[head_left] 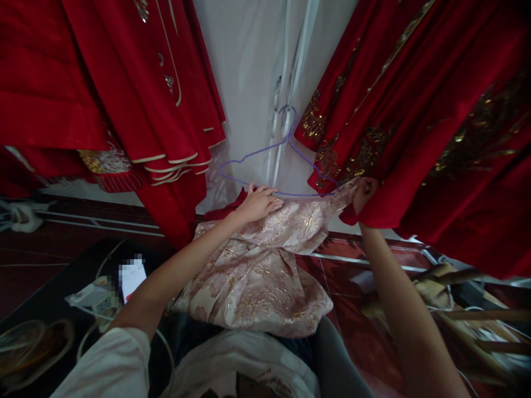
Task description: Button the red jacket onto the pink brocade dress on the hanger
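Note:
A purple wire hanger (257,150) hangs by its hook in front of the pale wall. Shiny pink-and-cream brocade fabric (265,282) with gold flowers lies across my lap and rises to the hanger's bottom bar. At that bar, my left hand (260,203) is closed on the fabric's upper edge, its fingertips partly hidden. My right hand (365,192) pinches a corner of the same fabric beyond the hanger's right end, beside a red garment's hem. The fabric is stretched between my hands.
Red garments (136,83) hang at left, and more red garments (394,110) with gold sequins at right. A phone (133,279), cables and a plastic container (20,340) rest on a dark surface at lower left. A cluttered wooden rack (477,318) stands at lower right.

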Available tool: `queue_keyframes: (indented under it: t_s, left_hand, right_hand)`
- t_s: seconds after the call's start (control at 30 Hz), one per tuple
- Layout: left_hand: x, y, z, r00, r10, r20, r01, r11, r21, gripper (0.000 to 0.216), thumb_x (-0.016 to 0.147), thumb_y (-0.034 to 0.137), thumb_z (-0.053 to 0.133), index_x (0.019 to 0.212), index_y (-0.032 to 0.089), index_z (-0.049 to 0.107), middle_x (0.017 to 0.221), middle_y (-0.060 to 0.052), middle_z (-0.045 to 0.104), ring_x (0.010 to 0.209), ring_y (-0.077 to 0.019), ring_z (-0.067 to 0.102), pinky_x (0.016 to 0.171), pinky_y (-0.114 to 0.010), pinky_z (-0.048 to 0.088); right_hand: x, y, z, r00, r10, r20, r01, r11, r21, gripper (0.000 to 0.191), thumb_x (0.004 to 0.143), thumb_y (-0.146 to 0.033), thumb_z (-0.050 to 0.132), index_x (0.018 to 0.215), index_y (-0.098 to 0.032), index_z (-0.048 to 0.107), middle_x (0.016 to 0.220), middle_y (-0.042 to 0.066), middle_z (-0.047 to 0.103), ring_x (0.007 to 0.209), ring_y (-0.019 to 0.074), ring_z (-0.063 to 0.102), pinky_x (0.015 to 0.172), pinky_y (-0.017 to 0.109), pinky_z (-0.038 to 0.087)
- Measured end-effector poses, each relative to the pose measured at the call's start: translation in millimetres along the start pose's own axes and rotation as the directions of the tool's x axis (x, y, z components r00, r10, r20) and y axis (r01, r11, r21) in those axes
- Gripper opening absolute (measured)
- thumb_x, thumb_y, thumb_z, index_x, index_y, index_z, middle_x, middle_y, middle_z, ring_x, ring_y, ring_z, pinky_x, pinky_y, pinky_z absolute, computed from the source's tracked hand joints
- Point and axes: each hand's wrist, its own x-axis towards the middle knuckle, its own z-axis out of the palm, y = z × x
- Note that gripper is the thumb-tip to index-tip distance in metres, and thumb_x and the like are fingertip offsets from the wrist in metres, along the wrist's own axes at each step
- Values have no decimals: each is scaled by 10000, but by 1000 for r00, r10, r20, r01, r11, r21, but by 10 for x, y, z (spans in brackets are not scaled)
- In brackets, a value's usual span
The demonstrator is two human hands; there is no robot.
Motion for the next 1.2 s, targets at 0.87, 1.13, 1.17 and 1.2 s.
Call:
queue_keyframes:
  t_s: [0.87,1.13,1.17,1.2]
  left_hand:
    - [-566,-1424,-86,829,-476,-294,259,792,-552,423,806,576,575,863,161,632,869,-81,662,851,-209,621,782,-321,490]
    - [-605,-1454,-113,775,-571,-270,220,644,-733,527,709,640,649,873,141,685,856,-75,718,775,-180,644,721,-264,482]
    - [-610,-1447,-127,773,-576,-266,222,638,-737,534,702,645,651,875,142,688,859,-74,721,777,-179,644,724,-264,482]
    - [-621,-1443,-138,771,-581,-262,224,632,-741,539,696,649,654,875,142,690,861,-74,722,778,-179,644,725,-263,482]
  right_hand:
    - [166,-774,76,968,-178,175,172,984,50,316,860,-520,510,724,-235,499,622,-2,535,588,162,501,587,282,389]
    - [188,-765,56,965,-177,192,159,982,102,306,853,-508,519,718,-234,509,611,-11,513,574,150,480,579,280,391]
    - [191,-767,51,965,-178,191,162,982,100,302,855,-503,519,717,-234,510,615,-11,514,577,150,481,586,281,394]
    - [193,-769,47,966,-178,190,161,982,99,299,856,-498,519,715,-234,510,619,-11,516,580,150,482,591,283,397]
